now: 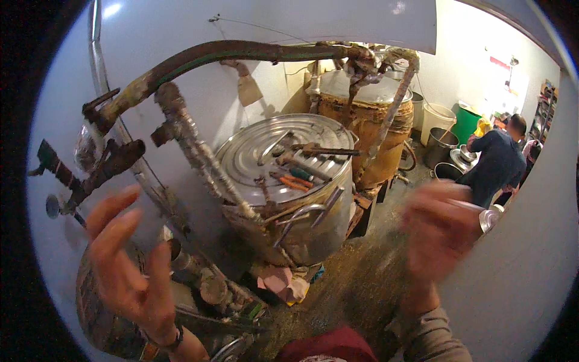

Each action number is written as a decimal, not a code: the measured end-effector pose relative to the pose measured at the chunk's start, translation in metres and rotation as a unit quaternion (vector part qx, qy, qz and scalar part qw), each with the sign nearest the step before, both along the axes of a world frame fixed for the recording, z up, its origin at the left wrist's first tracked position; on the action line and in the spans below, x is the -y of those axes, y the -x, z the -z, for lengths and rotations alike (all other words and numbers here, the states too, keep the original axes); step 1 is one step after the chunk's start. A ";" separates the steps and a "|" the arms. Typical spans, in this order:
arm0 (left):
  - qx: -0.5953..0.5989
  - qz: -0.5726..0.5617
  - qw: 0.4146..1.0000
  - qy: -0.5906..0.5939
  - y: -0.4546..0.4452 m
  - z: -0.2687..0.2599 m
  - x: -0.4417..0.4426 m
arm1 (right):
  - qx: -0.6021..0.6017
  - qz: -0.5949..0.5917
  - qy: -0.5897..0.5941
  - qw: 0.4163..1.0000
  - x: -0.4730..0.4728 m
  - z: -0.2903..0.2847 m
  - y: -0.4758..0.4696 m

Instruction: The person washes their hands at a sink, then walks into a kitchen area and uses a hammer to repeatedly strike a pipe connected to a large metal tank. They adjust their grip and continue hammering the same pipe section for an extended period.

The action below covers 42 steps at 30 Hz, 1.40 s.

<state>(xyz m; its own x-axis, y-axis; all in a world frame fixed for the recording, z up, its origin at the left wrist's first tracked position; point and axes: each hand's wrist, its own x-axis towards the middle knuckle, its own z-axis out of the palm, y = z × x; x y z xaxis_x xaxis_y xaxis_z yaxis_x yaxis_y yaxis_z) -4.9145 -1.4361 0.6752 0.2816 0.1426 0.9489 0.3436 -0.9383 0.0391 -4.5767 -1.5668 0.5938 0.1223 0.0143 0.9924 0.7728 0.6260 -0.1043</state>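
Note:
My left hand [131, 267] is raised at the lower left with its fingers apart and nothing in it. Behind it are wrapped pipes and a valve [212, 287]. My right hand [438, 231] is raised at the right, blurred, its fingers curled; whether it holds something thin and pale is unclear. Between and beyond my hands stands a large metal pot [312, 240] with a ridged lid [235, 158]. Loose tools lie on the lid: orange-handled pliers [294, 182], a hammer-like tool [303, 165], a dark bar-like tool [330, 151] and a bent metal rod [271, 147].
A thick wrapped pipe [226, 50] arches above the pot. Behind is a rust-stained drum [384, 122] with a metal lid. Cloths [282, 280] lie below the pot on the wet-looking floor [348, 289]. A person [493, 154] bends near metal pots and buckets. A wall [511, 276] borders my right.

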 end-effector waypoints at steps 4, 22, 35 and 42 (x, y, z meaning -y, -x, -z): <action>-0.094 0.003 0.994 0.054 -0.085 -0.007 -0.044 | -0.255 -0.050 0.260 0.930 -0.073 0.065 -0.039; -0.270 -0.222 0.934 -0.073 -0.403 -0.081 -0.297 | 0.048 0.189 0.225 0.955 -0.309 -0.039 -0.284; -0.304 -0.384 0.859 -0.150 -0.551 -0.078 -0.400 | 0.167 0.211 0.167 0.949 -0.440 -0.101 -0.476; -0.300 -0.324 0.888 -0.132 -0.554 -0.085 -0.421 | 0.285 0.184 0.058 0.939 -0.511 -0.127 -0.419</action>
<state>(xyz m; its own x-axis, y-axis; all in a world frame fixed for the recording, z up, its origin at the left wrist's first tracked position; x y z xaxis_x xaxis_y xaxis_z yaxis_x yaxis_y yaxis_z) -4.3608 -1.0155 0.7599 0.6878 0.2531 0.6803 0.6986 -0.4856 -0.5255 -4.1575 -1.0554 0.7210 -0.4101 0.1875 0.8926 0.8855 0.3163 0.3404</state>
